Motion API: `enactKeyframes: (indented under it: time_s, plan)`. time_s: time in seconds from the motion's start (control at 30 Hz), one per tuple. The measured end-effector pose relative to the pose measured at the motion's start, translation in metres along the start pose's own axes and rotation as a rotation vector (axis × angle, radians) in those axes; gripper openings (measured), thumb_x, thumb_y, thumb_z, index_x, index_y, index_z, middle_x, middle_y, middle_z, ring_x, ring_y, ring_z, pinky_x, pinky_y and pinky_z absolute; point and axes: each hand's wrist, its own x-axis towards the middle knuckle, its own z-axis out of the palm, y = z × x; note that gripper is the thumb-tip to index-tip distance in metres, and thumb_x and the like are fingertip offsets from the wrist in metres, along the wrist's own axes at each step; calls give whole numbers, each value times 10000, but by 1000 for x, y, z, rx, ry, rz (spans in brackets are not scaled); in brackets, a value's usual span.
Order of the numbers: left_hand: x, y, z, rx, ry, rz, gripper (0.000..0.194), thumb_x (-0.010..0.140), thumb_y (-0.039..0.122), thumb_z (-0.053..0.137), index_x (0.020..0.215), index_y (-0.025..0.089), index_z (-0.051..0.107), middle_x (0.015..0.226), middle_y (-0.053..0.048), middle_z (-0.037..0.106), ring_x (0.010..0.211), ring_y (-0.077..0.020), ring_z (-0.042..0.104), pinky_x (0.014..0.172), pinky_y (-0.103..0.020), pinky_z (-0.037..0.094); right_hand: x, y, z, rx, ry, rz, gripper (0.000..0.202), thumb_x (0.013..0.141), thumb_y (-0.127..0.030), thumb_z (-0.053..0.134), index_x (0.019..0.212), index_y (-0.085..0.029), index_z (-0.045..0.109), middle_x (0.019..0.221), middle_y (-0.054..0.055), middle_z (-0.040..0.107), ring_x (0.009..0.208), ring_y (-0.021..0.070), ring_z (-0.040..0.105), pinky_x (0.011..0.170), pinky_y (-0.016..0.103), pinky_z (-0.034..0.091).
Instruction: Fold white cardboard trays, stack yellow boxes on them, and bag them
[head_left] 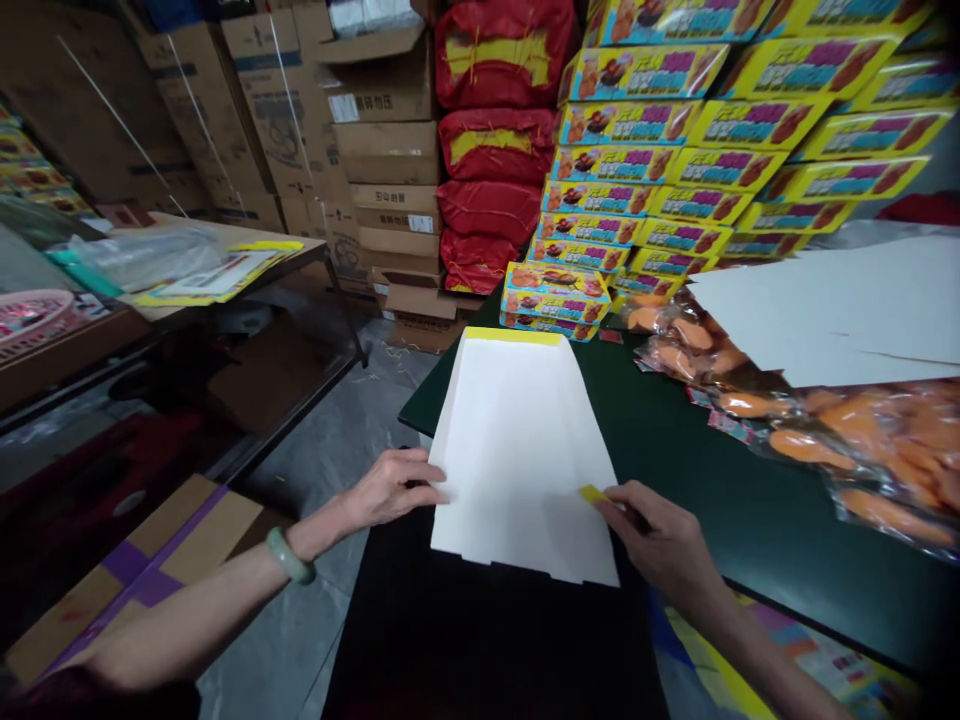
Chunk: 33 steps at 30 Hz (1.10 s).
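Observation:
A white cardboard box blank (517, 430) lies before me with its plain inner side up; a yellow flap (514, 336) shows along its far end. My left hand (394, 487) pinches the blank's left edge between thumb and fingers. At the right edge, my right hand (652, 525) is closed on a small flap whose yellow printed side (592, 494) is turned up. The blank's near end, with notched tabs, juts out over my dark lap (487, 640).
Yellow printed boxes (559, 290) stand at the back of the dark green table (645, 420), with taller stacks behind. Bagged orange items (817, 450) and white sheets (840, 310) lie on the right. Another table (247, 235) stands left, above a taped carton (127, 580).

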Motion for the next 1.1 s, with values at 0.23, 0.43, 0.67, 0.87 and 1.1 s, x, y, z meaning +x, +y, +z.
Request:
enactKeyframes:
  time_s: [0.23, 0.43, 0.67, 0.87, 1.1]
  plan:
    - [20, -3, 21, 273, 94, 57, 365, 912, 295, 423, 636, 129, 595, 589, 2, 418, 544, -96, 403, 520, -227, 316, -1, 5, 5, -15, -187, -119, 230, 891, -211, 393, 872, -167, 618, 676, 24, 547, 598, 107, 546, 573, 217, 457]
    - [28, -2, 4, 412, -164, 175, 297, 937, 257, 339, 877, 129, 600, 689, -21, 473, 595, -116, 438, 561, -241, 345, -6, 5, -31, -44, -565, -204, 672, 729, -163, 557, 1355, -190, 314, 1197, 130, 492, 1089, 219, 515, 880, 357, 482]
    - [33, -1, -1, 364, -220, 137, 331, 941, 270, 329, 874, 140, 626, 689, -10, 416, 585, -107, 410, 560, -241, 325, -22, 14, -10, -56, -347, -189, 476, 746, -89, 453, 1214, -171, 416, 1054, 113, 518, 980, 198, 544, 825, 352, 508]
    - [33, -1, 2, 305, -192, 132, 311, 935, 258, 352, 896, 128, 632, 684, -11, 411, 598, -109, 405, 564, -235, 324, -28, 12, -1, -134, -167, -218, 651, 812, -73, 390, 1423, -170, 187, 1009, 126, 528, 916, 210, 548, 776, 360, 522]
    - [36, -3, 8, 147, -92, 80, 269, 913, 251, 422, 891, 127, 660, 635, 8, 389, 575, -95, 403, 549, -210, 327, -26, 6, 8, -98, -33, -82, 472, 882, -181, 416, 1351, -188, 362, 938, 97, 554, 838, 182, 576, 720, 304, 521]
